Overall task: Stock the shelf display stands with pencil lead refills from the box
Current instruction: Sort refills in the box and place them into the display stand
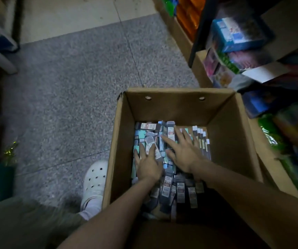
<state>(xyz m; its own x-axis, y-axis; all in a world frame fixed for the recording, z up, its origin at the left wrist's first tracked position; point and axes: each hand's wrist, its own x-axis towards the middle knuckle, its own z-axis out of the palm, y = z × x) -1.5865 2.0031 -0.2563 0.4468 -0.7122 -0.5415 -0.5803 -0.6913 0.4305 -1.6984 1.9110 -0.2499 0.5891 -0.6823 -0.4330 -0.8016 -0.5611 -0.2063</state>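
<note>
An open cardboard box (pixel 177 105) stands on the floor below me. Its bottom is covered with several small pencil lead refill packs (pixel 168 186), grey, mint and white with red-and-white labels. Both my hands are down inside the box. My left hand (pixel 148 162) lies on the packs at the left with fingers spread and fairly straight. My right hand (pixel 184 151) lies flat on the packs in the middle, fingers straight and fanned out. Neither hand visibly grips a pack. The display stands are not in view.
Shelving (pixel 252 42) on the right holds colourful boxed goods, with further cardboard boxes (pixel 200 69) on the floor beneath. Speckled grey floor (pixel 72 87) stretches to the left. My foot in a white clog (pixel 95 178) stands beside the box's left wall.
</note>
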